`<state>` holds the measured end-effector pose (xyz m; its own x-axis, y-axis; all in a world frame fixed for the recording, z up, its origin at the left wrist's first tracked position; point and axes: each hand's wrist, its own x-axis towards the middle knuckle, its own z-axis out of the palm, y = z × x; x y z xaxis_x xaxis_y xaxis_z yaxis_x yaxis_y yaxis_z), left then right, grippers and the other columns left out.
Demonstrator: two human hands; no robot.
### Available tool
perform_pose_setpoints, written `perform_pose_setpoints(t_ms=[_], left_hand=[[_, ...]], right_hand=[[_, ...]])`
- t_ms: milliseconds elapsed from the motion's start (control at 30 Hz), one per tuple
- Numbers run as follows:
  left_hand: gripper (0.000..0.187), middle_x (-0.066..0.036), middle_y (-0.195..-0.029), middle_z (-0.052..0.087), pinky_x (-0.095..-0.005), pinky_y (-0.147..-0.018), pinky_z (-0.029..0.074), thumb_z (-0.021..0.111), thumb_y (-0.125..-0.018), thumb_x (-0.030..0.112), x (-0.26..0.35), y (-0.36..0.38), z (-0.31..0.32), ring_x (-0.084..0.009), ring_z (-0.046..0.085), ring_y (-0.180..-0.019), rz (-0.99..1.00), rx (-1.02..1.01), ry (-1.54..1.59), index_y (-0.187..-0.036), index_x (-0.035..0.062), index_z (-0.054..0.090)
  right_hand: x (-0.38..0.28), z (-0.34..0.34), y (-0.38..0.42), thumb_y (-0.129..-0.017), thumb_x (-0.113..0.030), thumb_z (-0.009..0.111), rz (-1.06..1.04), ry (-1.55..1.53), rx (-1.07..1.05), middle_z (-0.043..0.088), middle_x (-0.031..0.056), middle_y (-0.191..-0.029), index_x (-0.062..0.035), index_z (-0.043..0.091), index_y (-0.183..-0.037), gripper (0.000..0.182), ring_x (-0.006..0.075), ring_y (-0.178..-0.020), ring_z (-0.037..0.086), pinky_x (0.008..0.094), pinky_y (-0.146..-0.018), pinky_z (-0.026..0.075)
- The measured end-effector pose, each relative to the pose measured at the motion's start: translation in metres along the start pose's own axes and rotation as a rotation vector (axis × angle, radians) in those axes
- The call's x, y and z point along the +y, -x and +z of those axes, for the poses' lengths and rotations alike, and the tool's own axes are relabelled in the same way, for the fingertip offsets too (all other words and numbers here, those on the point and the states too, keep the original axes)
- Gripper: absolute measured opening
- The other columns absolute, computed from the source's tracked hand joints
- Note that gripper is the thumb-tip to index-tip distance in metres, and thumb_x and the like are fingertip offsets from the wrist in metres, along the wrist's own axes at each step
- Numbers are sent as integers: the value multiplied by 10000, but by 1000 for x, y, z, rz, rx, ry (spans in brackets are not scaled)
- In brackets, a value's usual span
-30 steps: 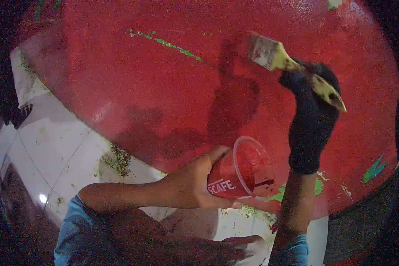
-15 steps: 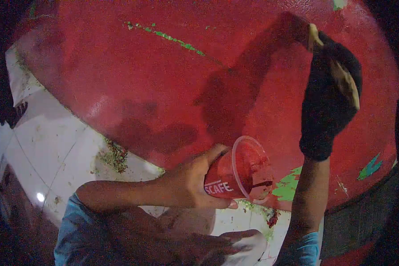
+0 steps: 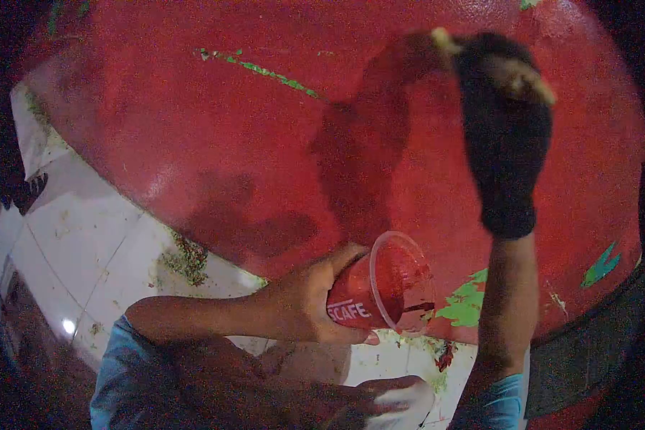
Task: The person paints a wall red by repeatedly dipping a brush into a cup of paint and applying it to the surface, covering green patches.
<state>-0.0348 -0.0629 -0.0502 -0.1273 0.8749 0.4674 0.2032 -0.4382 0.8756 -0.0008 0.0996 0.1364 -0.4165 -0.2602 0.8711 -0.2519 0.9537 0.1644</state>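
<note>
My left hand (image 3: 319, 290) is wrapped round a clear plastic cup (image 3: 387, 283) with white lettering and something red inside. The cup is tilted, its open mouth facing right. My right hand (image 3: 505, 122), in a black glove, is closed on a pale, yellowish piece of material (image 3: 512, 75), perhaps a cloth or sponge. One end of it sticks out at the upper left, over the red surface (image 3: 251, 136); whether it touches the surface is unclear. The glove is slightly blurred.
Green marks (image 3: 272, 72) run across the upper part of the red surface, and a green patch (image 3: 464, 301) lies right of the cup. White tiles (image 3: 86, 236) with debris (image 3: 184, 259) border the curved edge at the left. A dark panel (image 3: 588, 358) is at the lower right.
My right hand has moved left and slightly up with the pale piece, which is now turned more sideways. My left hand and the cup have barely shifted.
</note>
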Motion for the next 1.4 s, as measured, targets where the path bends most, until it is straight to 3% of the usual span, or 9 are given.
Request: perform_pose_setpoints(t_ms=[133,300,433,467,800,967,1067,1167,1400], left_hand=[[811,-171,-1114,496,-327,-897,392,783,-603,268,7,0,-1,-242,501,-1043,-19,-8,-44,-1225,9,329],[815,-174,-1100,509,-329,-892,397,785,-604,259,-8,-2,7,-239,510,-1034,16,-43,-15,-1229,16,324],[830,-172,-1083,524,-334,-884,401,793,-595,260,-12,-1,10,-242,522,-1013,7,-64,3,-1228,8,321],[833,-170,-1077,529,-336,-881,403,795,-594,265,-12,-1,9,-245,526,-1006,28,-55,-22,-1228,8,320],[808,-167,-1079,520,-327,-884,395,788,-605,248,-5,0,4,-225,509,-1012,-39,-72,65,-1222,8,324],[777,-153,-1066,522,-318,-882,394,785,-611,231,-15,-2,8,-203,508,-998,-8,-71,86,-1205,5,337],[792,-149,-1076,516,-319,-885,395,789,-606,240,-14,-3,8,-202,506,-1004,-46,-99,147,-1212,8,334],[799,-149,-1101,504,-318,-888,396,790,-605,249,-16,-3,13,-203,498,-1020,-36,-60,40,-1216,10,334],[879,-108,-1188,493,-333,-971,354,819,-579,228,-15,-7,15,-188,476,-1103,-102,-145,34,-1265,27,307]], right_hand=[[-9,-5,-10,-782,-6,568,-276,327,190,627,45,-891,-37,603,-895,122,168,-795,601,282,-729,468],[-37,23,20,-778,39,535,-154,53,-353,621,84,-856,-24,596,-907,156,211,-804,610,277,-724,468],[-26,12,2,-787,-19,577,146,-174,-208,618,60,-903,-24,585,-921,135,148,-822,597,258,-729,462],[-19,5,-5,-791,-34,588,20,335,-165,618,52,-901,-22,578,-927,137,118,-835,585,244,-743,459],[-8,-28,30,-819,-66,572,140,20,-36,595,60,-1000,-23,572,-994,180,144,-895,577,262,-783,454],[-9,-39,23,-837,-92,550,-59,455,172,615,86,-942,-28,590,-957,141,199,-869,587,276,-779,453],[-19,-29,55,-817,-75,564,-45,267,-280,623,85,-909,-28,583,-880,81,192,-826,598,277,-747,455],[-28,-19,66,-767,2,574,-54,141,-278,620,102,-916,-27,594,-921,159,202,-820,604,284,-717,469],[-7,-45,40,-813,-57,559,-8,266,137,616,63,-975,-28,584,-947,139,154,-853,579,269,-765,448]])
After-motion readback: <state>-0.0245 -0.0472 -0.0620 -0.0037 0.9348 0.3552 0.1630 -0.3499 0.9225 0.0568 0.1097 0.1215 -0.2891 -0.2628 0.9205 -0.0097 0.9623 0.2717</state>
